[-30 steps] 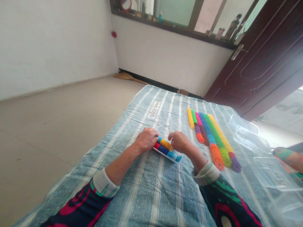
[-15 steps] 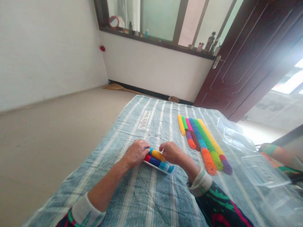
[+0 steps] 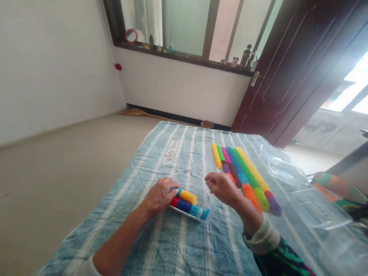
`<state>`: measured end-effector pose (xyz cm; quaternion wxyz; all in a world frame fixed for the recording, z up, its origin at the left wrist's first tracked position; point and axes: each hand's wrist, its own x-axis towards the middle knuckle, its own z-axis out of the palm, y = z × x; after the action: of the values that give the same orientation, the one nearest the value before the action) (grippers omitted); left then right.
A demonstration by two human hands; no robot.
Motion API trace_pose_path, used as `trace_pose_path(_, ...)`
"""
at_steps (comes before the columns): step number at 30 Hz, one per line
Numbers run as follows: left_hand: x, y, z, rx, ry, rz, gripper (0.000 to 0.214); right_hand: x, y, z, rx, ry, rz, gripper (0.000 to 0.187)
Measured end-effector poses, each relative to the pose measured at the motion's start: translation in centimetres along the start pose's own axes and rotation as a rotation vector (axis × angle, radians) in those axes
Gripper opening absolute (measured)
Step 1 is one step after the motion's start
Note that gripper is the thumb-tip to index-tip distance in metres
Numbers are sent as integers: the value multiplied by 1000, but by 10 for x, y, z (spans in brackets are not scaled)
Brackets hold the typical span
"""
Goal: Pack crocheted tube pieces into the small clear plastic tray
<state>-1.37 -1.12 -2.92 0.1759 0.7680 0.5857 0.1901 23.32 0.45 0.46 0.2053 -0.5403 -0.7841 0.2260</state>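
Observation:
A narrow transparent plastic tray [image 3: 184, 212] lies on the striped quilt [image 3: 175, 245] with two crocheted tubes in it. The upper tube [image 3: 186, 197] is blue and yellow, and the lower tube [image 3: 188, 207] runs red, blue and pale blue. My left hand [image 3: 159, 195] rests at the tray's left end, fingers curled over the end of the upper tube. My right hand [image 3: 222, 188] is raised to the right of the tray, holding nothing, near a row of long multicoloured crocheted tubes [image 3: 244, 176].
Transparent plastic boxes or lids [image 3: 319, 207] lie on the quilt's right side. A striped sleeve of another person [image 3: 335, 188] reaches in at the right. The quilt's left edge gives onto a tiled floor [image 3: 57, 184]. A dark wooden door [image 3: 287, 76] stands at the back right.
My right hand has left the tray and moved right, toward the long tubes. The left hand stays at the tray's end. The whole view has shifted as my head turned.

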Motion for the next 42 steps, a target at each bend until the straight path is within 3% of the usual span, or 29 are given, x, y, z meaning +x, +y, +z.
trace_pose_path(3,1,-1,-4,-154,64,-4,27,-1,19,-12,-9,80,40,22)
trace_pose_path(7,10,-5,-14,-456,131,-87,29,13,44,-33,-216,181,93,26)
trace_pose_path(11,30,-8,-16,-744,146,-217,43,39,65,-45,-420,93,119,31)
trace_pose_path(14,43,-10,-9,-903,155,-263,54,61,79,-43,-461,9,96,32)
trace_pose_path(17,49,-11,0,-1013,164,-276,57,81,90,-40,-497,-60,81,45)
trace_pose_path(26,48,-27,14,-1141,132,-286,34,119,99,-40,-578,-191,73,61)
trace_pose_path(36,50,-30,15,-1148,95,-299,32,125,92,-39,-672,-228,61,56)
trace_pose_path(42,50,-32,16,-1155,88,-275,30,125,84,-40,-741,-240,-5,42)
